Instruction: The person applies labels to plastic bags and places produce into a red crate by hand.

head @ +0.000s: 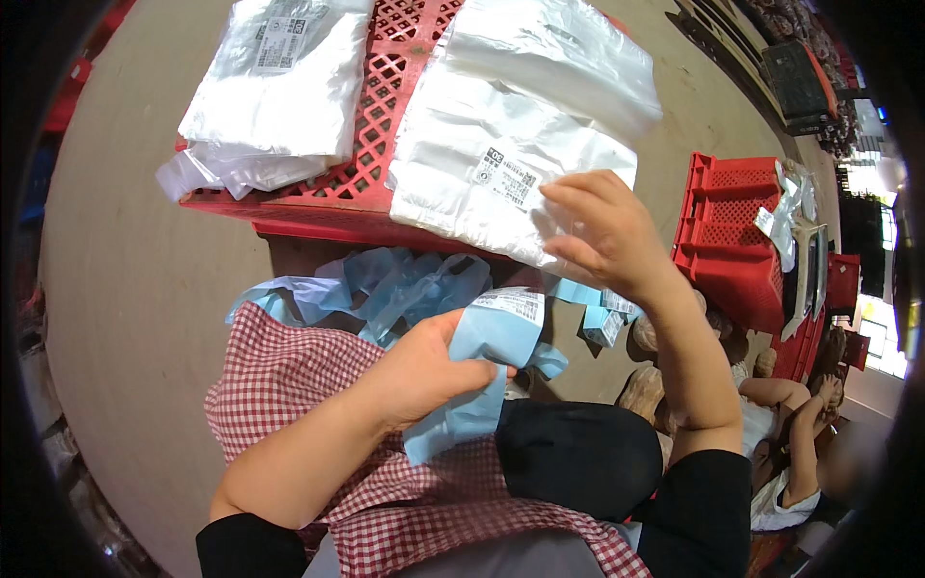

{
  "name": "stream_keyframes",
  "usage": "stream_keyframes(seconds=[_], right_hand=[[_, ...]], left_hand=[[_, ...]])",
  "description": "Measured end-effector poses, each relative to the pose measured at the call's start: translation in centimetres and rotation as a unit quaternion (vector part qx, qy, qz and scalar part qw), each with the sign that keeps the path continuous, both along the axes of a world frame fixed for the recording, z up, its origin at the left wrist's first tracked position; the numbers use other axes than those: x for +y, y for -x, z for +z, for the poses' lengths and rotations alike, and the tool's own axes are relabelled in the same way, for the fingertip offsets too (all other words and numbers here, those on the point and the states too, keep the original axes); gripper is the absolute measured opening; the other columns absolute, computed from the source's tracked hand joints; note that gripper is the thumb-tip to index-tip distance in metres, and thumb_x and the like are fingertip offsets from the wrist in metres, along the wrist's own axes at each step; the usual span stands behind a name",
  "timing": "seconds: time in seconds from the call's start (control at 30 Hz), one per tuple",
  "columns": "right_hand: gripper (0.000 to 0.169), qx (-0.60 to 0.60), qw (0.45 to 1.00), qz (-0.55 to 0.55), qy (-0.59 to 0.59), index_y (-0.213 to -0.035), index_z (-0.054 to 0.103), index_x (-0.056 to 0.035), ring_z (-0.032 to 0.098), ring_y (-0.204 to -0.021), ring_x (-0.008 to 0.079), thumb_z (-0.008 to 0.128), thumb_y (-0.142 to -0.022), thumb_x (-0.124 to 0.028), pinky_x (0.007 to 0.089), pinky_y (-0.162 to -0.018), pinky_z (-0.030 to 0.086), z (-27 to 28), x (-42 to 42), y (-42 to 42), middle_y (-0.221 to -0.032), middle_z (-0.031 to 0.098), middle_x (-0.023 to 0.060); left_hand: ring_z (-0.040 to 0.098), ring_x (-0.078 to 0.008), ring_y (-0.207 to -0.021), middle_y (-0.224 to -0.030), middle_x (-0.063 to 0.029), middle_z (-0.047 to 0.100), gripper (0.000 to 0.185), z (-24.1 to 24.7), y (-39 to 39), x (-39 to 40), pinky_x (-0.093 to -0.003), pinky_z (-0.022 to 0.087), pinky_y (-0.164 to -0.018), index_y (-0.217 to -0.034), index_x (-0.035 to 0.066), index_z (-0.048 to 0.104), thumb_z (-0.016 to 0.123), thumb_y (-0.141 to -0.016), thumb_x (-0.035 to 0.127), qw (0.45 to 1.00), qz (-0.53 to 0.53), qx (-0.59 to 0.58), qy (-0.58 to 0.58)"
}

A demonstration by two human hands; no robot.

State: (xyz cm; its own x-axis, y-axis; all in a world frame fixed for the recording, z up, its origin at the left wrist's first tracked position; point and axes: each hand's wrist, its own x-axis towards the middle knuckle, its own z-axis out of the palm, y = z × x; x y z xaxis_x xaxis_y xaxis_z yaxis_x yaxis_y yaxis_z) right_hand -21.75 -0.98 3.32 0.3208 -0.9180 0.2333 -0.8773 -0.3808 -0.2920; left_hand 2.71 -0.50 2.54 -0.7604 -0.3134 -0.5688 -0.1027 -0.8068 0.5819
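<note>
My left hand [426, 368] grips a strip of light blue labels [498, 332], thumb on top; its upper part bears print. Over the right-hand stack of clear plastic bags [462, 173], my right hand [603, 231] is raised with fingers apart near a printed label [508, 177] on the top bag. Whether its fingertips touch the bag or hold something small, I cannot tell. Both this stack and a second stack of bags [289, 108] on the left, also labelled, lie on an upturned red plastic crate [372, 137].
Crumpled blue plastic bags [426, 289] and folded blue label strips [600, 321] lie below the crate. To the right are red crates [730, 238] with plastic bags and a device on them, and large tan gourds [643, 394]. Another person [788, 441] sits at the far right.
</note>
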Motion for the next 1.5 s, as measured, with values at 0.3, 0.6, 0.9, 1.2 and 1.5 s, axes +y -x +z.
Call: stream_keyframes(seconds=[0.3, 0.6, 0.9, 1.2, 1.5], right_hand=[[0.012, -0.129, 0.935, -0.071, -0.324, -0.076, 0.064, -0.0030, 0.058, -0.069, 0.0215, 0.064, -0.070, -0.013, 0.0302, -0.069, 0.046, 1.5, -3.3, 2.6, -0.073, 0.062, 0.0108], [0.021, -0.214, 0.962, -0.137, 0.098, -0.095, 0.063, -0.0006, 0.060, -0.083, 0.0180, 0.060, -0.074, 0.001, 0.0286, -0.078, 0.046, 6.7, -1.1, 1.5, -0.089, 0.064, 0.0099], [0.016, -0.269, 0.931, -0.037, -0.243, -0.086, 0.067, -0.0006, 0.061, -0.076, 0.0153, 0.071, -0.071, -0.004, 0.0265, -0.065, 0.048, 2.7, 2.9, -3.8, -0.079, 0.065, 0.0057], [0.014, 0.082, 0.980, 0.023, 0.182, -0.082, 0.060, -0.0068, 0.057, -0.087, 0.0231, 0.065, -0.071, -0.011, 0.0342, -0.075, 0.044, 0.2, -2.2, -0.5, -0.089, 0.062, 0.0024], [0.027, -0.034, 0.990, -0.044, -0.133, -0.093, 0.064, -0.0058, 0.055, -0.093, 0.0256, 0.070, -0.068, -0.014, 0.0331, -0.077, 0.045, -0.6, 0.0, 1.0, -0.092, 0.060, 0.0072]], left_hand=[[0.060, -0.0099, -0.081, -0.091, -0.0059, 0.065, 0.028, 0.6, 0.7, -0.4, -0.0253, 0.048, -0.074, -0.104, -0.002, 0.063, 0.065, -0.084, 0.018, 1.000, 0.006, 0.013, -0.026], [0.061, -0.0106, -0.076, -0.089, -0.0066, 0.065, 0.025, -0.4, 1.2, 0.1, -0.0241, 0.051, -0.066, -0.103, -0.004, 0.060, 0.064, -0.084, 0.013, 0.987, 0.155, -0.037, 0.018], [0.060, -0.0094, -0.074, -0.090, -0.0048, 0.064, 0.024, 0.3, 1.3, 0.0, -0.0233, 0.050, -0.065, -0.106, -0.002, 0.059, 0.060, -0.085, 0.011, 0.991, 0.118, -0.039, 0.049], [0.058, -0.0085, -0.072, -0.090, -0.0025, 0.063, 0.033, -0.6, 1.4, 0.0, -0.0232, 0.047, -0.067, -0.112, 0.001, 0.056, 0.057, -0.079, 0.001, 0.994, -0.108, -0.018, 0.014], [0.062, -0.0120, -0.080, -0.094, -0.0078, 0.065, 0.030, 1.1, 1.3, -0.3, -0.0240, 0.050, -0.072, -0.108, -0.001, 0.058, 0.065, -0.080, 0.007, 0.995, -0.026, -0.020, -0.094]])
